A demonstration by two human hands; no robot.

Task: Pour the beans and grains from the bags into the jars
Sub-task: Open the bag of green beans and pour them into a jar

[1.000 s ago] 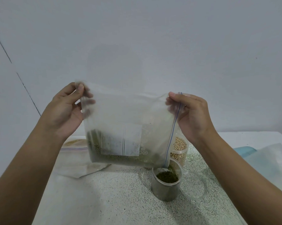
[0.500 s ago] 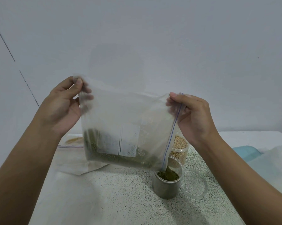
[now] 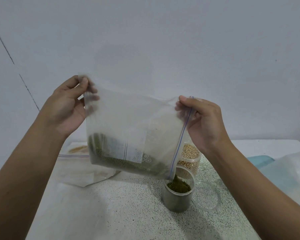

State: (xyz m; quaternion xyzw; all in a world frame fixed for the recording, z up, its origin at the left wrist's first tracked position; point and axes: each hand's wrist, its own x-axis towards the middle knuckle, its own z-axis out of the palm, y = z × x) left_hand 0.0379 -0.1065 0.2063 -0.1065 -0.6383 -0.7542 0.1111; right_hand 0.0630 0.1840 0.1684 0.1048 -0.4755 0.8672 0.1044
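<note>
A clear zip bag with green beans along its lower edge hangs tilted above the table. My left hand pinches its upper left corner, raised higher. My right hand pinches the zip edge at the upper right. Green beans stream from the bag's lower right corner into a clear jar, which is nearly full of them. Behind it stands a second jar filled with pale round beans, partly hidden by the bag.
A clear round lid lies right of the green-bean jar. An emptied zip bag lies flat at the left on the speckled table. A blue lid and another plastic bag lie at the right.
My left hand has lifted its corner of the bag higher, tilting the bag more steeply. The beans have slid toward the lower right corner, and the pile in the jar has risen.
</note>
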